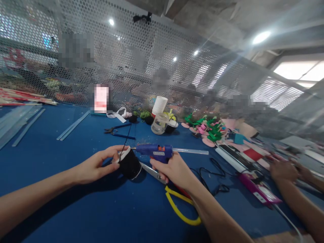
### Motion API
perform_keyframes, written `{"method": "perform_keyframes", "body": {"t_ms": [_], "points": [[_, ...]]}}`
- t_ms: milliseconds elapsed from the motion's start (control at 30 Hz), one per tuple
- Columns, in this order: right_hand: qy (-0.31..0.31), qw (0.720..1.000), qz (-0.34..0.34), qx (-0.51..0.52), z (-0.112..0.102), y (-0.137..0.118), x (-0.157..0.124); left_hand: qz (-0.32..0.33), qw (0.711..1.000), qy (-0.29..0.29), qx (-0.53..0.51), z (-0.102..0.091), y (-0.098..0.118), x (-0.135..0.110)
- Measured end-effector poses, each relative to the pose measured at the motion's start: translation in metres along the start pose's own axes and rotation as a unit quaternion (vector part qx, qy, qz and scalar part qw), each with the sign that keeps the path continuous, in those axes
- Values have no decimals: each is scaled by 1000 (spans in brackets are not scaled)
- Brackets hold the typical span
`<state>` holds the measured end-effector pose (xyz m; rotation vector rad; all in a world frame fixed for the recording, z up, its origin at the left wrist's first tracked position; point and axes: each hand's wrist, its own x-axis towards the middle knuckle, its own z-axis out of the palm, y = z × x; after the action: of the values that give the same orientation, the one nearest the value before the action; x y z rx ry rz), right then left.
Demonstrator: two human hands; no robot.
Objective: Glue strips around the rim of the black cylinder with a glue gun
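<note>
One black cup [130, 165] against left fingers [110, 167]

blue tabletop [113, 212], perforated grey panel [113, 44] behind it, grey ceiling [227, 20], lit overhead lamp [262, 37], bright window [298, 71] upper right

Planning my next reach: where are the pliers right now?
In the head view, the pliers lie on the blue table, left of centre, beyond the left hand and the black-wrapped cup it holds.
</note>
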<state>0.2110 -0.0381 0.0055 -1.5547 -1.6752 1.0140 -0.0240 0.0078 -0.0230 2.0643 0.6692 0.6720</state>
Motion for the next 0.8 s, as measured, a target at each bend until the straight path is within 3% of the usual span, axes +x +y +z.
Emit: {"method": "perform_keyframes", "body": {"t_ms": [567,800], "points": [[7,998,17,-56,7,-14,-16,-7,1000,20,3,1,1,-2],[13,997,-8,-73,17,-16,-25,-16,1000,20,18,2,2,-2]]}}
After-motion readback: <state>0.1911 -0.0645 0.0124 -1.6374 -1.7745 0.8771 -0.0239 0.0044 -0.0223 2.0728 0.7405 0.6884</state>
